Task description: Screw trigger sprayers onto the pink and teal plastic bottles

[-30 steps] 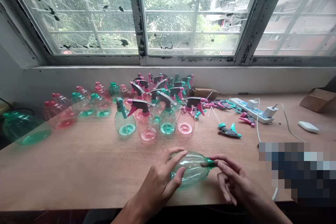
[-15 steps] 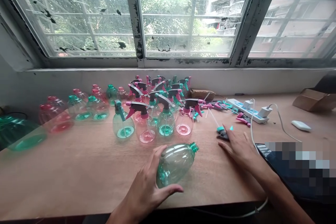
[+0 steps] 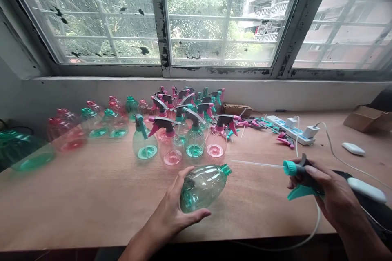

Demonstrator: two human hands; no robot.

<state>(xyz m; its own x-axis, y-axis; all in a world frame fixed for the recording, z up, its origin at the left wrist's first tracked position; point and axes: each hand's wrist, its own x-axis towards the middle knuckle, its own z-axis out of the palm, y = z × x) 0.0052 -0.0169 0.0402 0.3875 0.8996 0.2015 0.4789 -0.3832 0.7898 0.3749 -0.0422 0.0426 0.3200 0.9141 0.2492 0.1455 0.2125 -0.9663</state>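
A clear green bottle (image 3: 203, 187) lies tilted in my left hand (image 3: 171, 204), its threaded open neck pointing up and to the right. My fingers and thumb wrap round its base end. My right hand (image 3: 333, 195) is closed round a black and teal spray head (image 3: 301, 175). From the teal collar its thin clear dip tube (image 3: 257, 164) points left, the tip a little apart from the bottle's neck. Behind the bottle stand several pink and green spray bottles (image 3: 194, 142) with trigger heads fitted.
Several headless bottles (image 3: 118, 124) stand at the left, with a large green one (image 3: 27, 153) nearest. Loose spray heads (image 3: 254, 123) lie by a white power strip (image 3: 290, 130) with cables. A cardboard box (image 3: 369, 118) and a white mouse-like object (image 3: 353, 148) are at the right.
My right hand has picked up the teal spray head from the table and brought it to the right and nearer, tube turned left. My left hand keeps the bottle almost where it was.
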